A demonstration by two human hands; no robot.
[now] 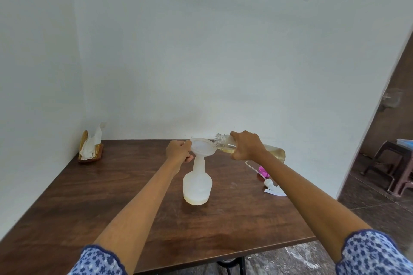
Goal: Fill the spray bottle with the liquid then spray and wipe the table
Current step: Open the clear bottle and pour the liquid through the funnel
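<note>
Right fingers (242, 146) wrapped around the bottle (225, 144) should tip slowly; left fingers (184, 152) pinch the funnel (202, 146) (keep it steady).

The spray bottle (197, 185) is stood mid-table (89, 207), with a funnel (203, 146) seated in its neck, right beside the left hand's fingers (186, 144). The liquid bottle (225, 143) is held tipped at the funnel's right rim. The spray head (271, 186) is laid below the right hand's fingers (240, 154), a cap (263, 171) just behind it. A tissue holder (90, 148) is parked far left of the fingers.
</note>
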